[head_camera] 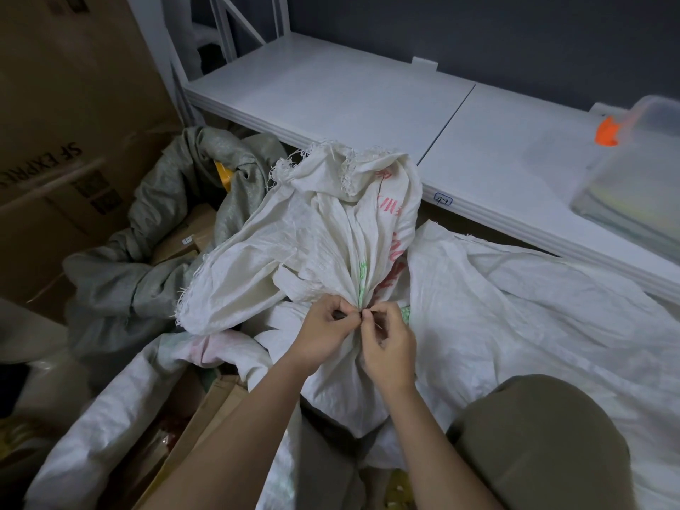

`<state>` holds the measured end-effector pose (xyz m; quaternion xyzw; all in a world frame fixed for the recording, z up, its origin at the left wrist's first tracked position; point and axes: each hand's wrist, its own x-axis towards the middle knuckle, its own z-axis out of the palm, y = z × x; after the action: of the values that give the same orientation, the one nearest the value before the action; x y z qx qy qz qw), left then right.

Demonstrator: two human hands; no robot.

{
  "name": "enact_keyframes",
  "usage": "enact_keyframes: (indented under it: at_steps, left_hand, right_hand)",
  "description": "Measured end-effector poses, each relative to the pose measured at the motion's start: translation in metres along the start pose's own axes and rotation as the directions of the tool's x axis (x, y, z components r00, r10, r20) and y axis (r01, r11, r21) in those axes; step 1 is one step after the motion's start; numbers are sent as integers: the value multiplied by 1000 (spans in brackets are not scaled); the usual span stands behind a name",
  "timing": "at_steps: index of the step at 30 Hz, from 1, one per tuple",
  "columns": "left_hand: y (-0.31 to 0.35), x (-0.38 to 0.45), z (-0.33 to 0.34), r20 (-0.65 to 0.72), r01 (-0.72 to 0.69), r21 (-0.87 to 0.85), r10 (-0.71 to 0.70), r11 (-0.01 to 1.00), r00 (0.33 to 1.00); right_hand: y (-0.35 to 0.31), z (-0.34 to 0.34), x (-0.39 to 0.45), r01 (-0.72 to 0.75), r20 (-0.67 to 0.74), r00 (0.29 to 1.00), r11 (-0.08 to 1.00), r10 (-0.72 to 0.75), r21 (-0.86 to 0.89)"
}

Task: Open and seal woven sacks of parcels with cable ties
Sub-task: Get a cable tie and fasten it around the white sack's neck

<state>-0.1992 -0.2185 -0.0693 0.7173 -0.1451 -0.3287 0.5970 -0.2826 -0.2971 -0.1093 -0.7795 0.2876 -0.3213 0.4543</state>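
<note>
White woven sack: coarse plastic weave, creased and crumpled, mouth edge frayed into loose threads; red and green print runs down its folds. It sits in the middle of the view, its neck gathered into tight pleats where both hands meet, the loose top flopping up and back toward the shelf.
Left hand: fingers curled, pinching the bunched neck from the left side.
Right hand: fingers curled, pinching at the same gathered point from the right; fingertips of the two hands almost touch.
Cable tie: only a small dark bit shows between the fingertips at the neck; I cannot tell whether it is threaded or drawn tight.
Second white sack: same woven stuff, spread flat and wrinkled to the right, lying below the shelf's edge.
Grey-green sack: duller weave, slumped open to the left, brown cartons showing inside its mouth.
Cardboard box: tall, brown, matte, printed lettering on its side, standing at the far left.
Shelf: smooth white metal boards with a seam between two panels and a small handwritten label on the front lip.
Clear plastic tub: translucent, rounded corners, on the shelf at the right, an orange clip at its rim.
Knee: olive cloth, smooth, lower right.
</note>
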Motion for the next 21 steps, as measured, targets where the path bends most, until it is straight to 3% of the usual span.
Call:
enact_keyframes:
  at_steps: [8,14,21]
  left_hand:
    - [3,-1,0,12,-3,-4,3,1000,1000]
    - [4,-2,-1,34,-3,-9,3,1000,999]
    - [0,-1,-1,23,7,4,-7,1000,1000]
  right_hand:
    - [0,-1,-1,86,0,996,993,-86,-81]
    - [2,-2,-1,125,79,990,978,-114,-165]
    - [-2,-6,-1,36,85,996,998,-32,-48]
